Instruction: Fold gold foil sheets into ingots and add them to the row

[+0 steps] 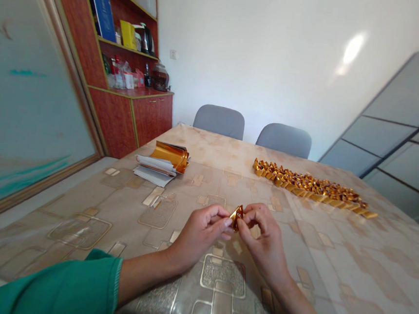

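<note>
Between both hands, just above the table, is a small folded piece of shiny gold foil paper point(236, 218). My left hand point(205, 230) pinches its left side with thumb and forefinger. On the other side, the fingertips and thumb of my right hand point(263, 240) close on the same piece, partly hiding it. A stack of gold foil sheets point(171, 154) with white backs lies curled at the left of the table. Folded gold foil pieces point(308, 185) stand packed in long rows on the right.
A patterned cover lies over the table point(116, 217). Behind its far edge stand two grey chairs point(220, 121) point(284, 138). A red-brown cabinet point(150, 115) with shelves of household goods is at the back left, beside a frosted glass door point(28, 87). Grey panels point(401, 105) rise at the right.
</note>
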{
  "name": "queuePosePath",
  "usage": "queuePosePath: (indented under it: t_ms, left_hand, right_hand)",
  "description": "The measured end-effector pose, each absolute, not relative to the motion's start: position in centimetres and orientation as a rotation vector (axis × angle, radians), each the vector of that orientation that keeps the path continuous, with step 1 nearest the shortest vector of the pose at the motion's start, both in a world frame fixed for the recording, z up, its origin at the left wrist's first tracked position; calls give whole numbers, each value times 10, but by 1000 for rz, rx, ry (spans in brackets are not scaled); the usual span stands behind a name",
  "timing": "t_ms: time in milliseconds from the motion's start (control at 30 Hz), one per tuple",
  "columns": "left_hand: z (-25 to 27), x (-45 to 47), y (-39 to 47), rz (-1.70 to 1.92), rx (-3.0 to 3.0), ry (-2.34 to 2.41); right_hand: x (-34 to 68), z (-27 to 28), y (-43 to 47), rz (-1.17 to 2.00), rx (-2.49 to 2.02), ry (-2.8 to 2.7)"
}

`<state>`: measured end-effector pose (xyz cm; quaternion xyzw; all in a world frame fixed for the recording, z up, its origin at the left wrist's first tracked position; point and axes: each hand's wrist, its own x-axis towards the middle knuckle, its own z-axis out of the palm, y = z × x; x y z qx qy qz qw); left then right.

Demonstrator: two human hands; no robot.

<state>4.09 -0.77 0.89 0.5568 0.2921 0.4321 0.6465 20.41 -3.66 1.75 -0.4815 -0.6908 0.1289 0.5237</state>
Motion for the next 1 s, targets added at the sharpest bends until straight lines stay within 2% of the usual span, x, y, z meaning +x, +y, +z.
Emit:
queuePosePath:
  t_ms: [233,400,733,1000]
  left_hand:
    - [8,40,-5,982,1314,704]
    - [7,42,-3,960,1226,661]
    - [5,41,-3,843,914,634]
    - [2,41,-2,781,892,609]
  right_hand:
    - [206,21,-40,316,-1144,-1727]
    - [205,21,-41,448,-1094,-1762]
    - [205,18,-39,524,-1145,-1620]
    - [203,9,-35,670,-1177,-1526]
